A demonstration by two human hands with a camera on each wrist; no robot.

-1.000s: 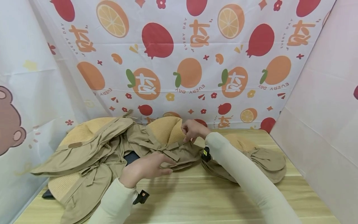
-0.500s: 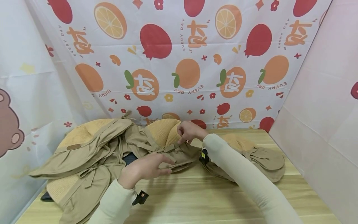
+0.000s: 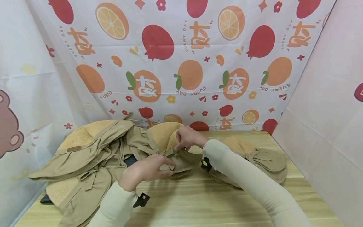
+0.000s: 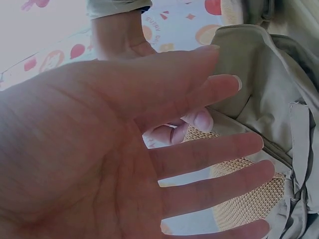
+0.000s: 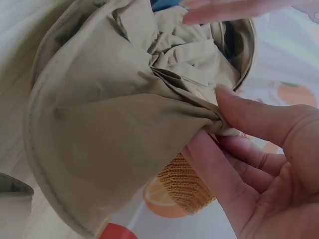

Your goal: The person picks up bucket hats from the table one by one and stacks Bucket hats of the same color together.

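Observation:
A sun hat (image 3: 163, 134) with a straw crown and a khaki cloth brim lies at the back middle of the table. My right hand (image 3: 189, 137) pinches the cloth near where brim meets crown; in the right wrist view the thumb and fingers (image 5: 214, 164) hold a gathered fold of khaki brim (image 5: 109, 124). My left hand (image 3: 147, 170) hovers in front of the same hat, fingers spread and holding nothing. The left wrist view shows that palm (image 4: 99, 134) with straw weave (image 4: 249, 199) behind the fingers. The cloth bow at the hat's front is partly hidden by my left hand.
More khaki-and-straw hats (image 3: 82, 135) are heaped at the left, overlapping the middle hat, with dark blue cloth (image 3: 131, 160) among them. Another hat (image 3: 269, 164) lies at the right, partly behind my right forearm. A fruit-print curtain (image 3: 158, 41) hangs behind the wooden table (image 3: 181, 201).
My right hand has come slightly down and nearer, drawing the pinched brim fold with it, and the brim has folded over a little. The left hand has hardly moved.

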